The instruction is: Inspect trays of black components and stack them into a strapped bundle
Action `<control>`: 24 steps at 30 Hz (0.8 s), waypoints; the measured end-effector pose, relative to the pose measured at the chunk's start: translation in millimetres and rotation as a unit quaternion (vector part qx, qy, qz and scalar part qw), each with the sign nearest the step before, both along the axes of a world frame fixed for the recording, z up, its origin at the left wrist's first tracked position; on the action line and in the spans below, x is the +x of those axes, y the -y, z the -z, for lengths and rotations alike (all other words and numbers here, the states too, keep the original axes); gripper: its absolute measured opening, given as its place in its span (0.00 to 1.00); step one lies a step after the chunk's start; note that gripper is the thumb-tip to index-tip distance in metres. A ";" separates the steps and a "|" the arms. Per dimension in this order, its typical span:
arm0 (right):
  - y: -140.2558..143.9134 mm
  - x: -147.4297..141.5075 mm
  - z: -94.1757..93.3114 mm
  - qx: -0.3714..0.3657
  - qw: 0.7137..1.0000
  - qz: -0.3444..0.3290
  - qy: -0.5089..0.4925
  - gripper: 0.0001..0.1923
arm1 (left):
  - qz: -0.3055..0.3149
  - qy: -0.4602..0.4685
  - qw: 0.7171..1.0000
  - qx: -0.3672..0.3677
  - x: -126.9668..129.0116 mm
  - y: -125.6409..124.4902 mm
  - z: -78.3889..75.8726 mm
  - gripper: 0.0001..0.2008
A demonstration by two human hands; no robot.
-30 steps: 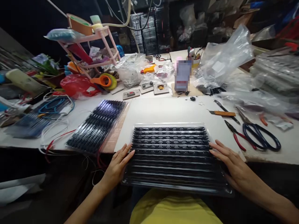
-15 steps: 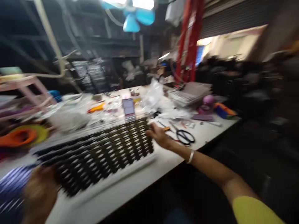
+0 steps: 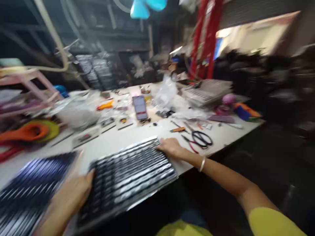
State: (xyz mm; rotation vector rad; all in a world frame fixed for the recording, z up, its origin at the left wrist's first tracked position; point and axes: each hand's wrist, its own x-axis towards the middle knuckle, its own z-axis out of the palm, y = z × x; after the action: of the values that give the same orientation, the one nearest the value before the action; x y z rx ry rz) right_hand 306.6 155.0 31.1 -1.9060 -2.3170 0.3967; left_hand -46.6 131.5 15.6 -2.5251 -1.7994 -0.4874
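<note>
Spanning the middle of the head view, a white table (image 3: 134, 133) runs from the near left to a corner at right, its front edge falling off into dark floor space. At that edge is a black ribbed tray (image 3: 133, 170), its near side jutting past the tabletop; motion blur hides whether its far side rests on the surface. Both hands grip it: the left hand (image 3: 73, 193) is closed around its left side, thumb on top and fingers hidden, while the right hand (image 3: 171, 147) pinches its far right corner, partly curled. Beside the left hand lies another ribbed tray (image 3: 36, 183), dark with a bluish sheen. Right of the held tray are red-handled pliers (image 3: 193, 147), dark-handled scissors (image 3: 201, 139) and an orange cutter (image 3: 177, 129). A smartphone (image 3: 139, 107) stands propped farther back, with clear plastic bags (image 3: 77, 114) to its left and a stack of translucent trays (image 3: 208, 93) to its right. A pink rack (image 3: 33, 87) occupies the left end. Behind, the room is dim and cluttered: blue fan blades (image 3: 147, 8) hang overhead, red uprights (image 3: 204, 39) rise beyond the table, and daylight enters through a wide opening (image 3: 258, 36) at upper right.
</note>
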 end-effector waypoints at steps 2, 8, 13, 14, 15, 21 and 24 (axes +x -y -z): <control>2.2 -12.3 5.0 0.036 0.998 -0.041 0.015 0.21 | -0.115 -0.129 0.985 0.019 6.8 8.6 8.6 0.25; -1.9 -48.7 29.6 0.076 0.963 -0.258 0.034 0.28 | -0.031 -0.070 0.994 -0.082 67.3 4.6 21.5 0.31; -1.4 -55.4 35.1 0.156 0.945 -0.285 0.026 0.33 | -0.007 -0.056 0.996 -0.064 83.7 9.9 19.6 0.38; -0.4 -55.0 34.8 0.170 0.943 -0.287 0.018 0.32 | -0.011 -0.054 0.997 -0.052 84.5 10.6 19.1 0.37; 0.4 -54.6 34.2 0.179 0.941 -0.288 0.012 0.31 | -0.016 -0.052 0.998 -0.043 84.9 10.8 18.9 0.37; 2.4 -37.7 33.7 0.154 0.938 -0.308 0.029 0.31 | 0.013 -0.046 0.994 -0.095 60.4 11.7 20.4 0.36; 12.5 -13.1 41.0 0.148 0.951 -0.271 0.021 0.28 | -0.023 0.006 0.990 -0.139 25.4 26.1 23.3 0.33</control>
State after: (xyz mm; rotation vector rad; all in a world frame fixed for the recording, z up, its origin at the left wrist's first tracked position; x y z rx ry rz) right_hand 293.5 142.6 -10.0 -1.1410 -2.7181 0.0420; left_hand -21.2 105.4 -7.7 -2.6470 -2.0548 -0.2667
